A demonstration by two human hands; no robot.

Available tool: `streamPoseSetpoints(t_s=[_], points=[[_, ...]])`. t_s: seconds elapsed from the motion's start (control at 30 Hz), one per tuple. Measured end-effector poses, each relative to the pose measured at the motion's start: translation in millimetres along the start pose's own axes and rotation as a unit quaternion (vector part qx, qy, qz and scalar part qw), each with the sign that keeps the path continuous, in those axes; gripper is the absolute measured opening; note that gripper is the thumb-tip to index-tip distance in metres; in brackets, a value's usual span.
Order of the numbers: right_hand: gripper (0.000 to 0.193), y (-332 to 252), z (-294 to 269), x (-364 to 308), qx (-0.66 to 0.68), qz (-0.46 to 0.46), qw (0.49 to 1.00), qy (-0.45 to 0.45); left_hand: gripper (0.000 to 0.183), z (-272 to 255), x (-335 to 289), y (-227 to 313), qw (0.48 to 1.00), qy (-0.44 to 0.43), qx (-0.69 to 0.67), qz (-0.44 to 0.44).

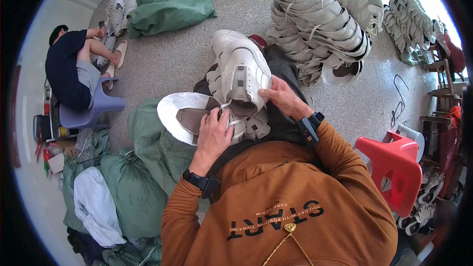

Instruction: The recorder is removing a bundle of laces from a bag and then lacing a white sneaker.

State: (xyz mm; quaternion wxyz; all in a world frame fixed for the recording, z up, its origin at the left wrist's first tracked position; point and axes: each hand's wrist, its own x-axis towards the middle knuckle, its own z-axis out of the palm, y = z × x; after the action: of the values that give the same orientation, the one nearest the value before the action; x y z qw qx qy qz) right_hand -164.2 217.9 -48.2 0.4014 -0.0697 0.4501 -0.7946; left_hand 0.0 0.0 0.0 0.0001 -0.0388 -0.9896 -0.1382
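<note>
Over my lap lies a pale grey-white shoe upper [240, 51], toe pointing away from me, with eyelets along its open throat. My right hand [287, 99] pinches its collar edge on the right, thumb on the outside. To its left a second shoe upper [170, 111] lies on its side, its grey lining showing. My left hand [215, 130] is curled over that one's edge, fingertips closed around a thin white shoelace [226, 104] beside the first upper's throat. More of an upper [257, 126] shows underneath, partly hidden by the two.
Stacked shoe uppers [315, 24] stand on the speckled floor ahead right. Green sacks [130, 192] crowd my left, a white bag [97, 207] on top. A red stool [394, 167] is at my right. A person [69, 69] sits on a purple stool [93, 106] at far left.
</note>
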Motion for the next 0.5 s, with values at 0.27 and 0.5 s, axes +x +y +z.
streamPoseSetpoints(t_s=[0.27, 0.5], points=[[0.050, -10, -9, -2, -0.030, 0.001, 0.999, -0.039, 0.050, -2, 8, 0, 1.000, 0.001, -0.001, -0.002], [0.024, -44, -41, -49, -0.302, -0.071, 0.949, 0.064, 0.047, -14, 6, 6, 0.994, 0.094, -0.050, 0.036]])
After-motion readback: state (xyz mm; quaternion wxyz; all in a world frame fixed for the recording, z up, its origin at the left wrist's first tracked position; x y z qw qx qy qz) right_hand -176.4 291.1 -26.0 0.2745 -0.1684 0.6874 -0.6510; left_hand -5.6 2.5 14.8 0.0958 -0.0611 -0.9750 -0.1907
